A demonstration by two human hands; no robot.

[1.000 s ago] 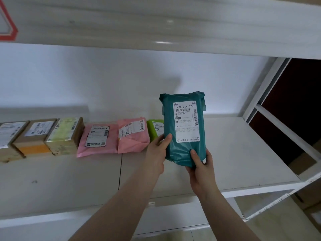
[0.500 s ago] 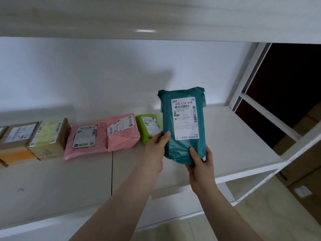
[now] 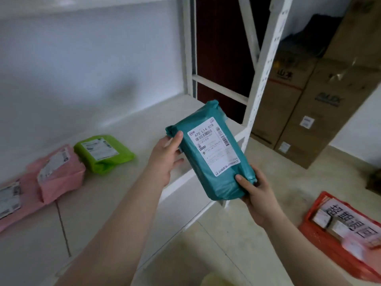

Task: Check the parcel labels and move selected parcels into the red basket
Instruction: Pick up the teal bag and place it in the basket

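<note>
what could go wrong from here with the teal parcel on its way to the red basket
The teal parcel is held only at its ends, the left hand near the top and the right hand at the bottom corner, so the slick bag might slip. The red basket already holds parcels and a sign, so it may land on top and slide off.

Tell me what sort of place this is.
Probably a parcel pickup point or small storeroom. Labelled mailer bags, such as the green parcel, lie in a row on a white metal shelf; brown cartons stand stacked on the floor, and a red basket holds more parcels.
</note>
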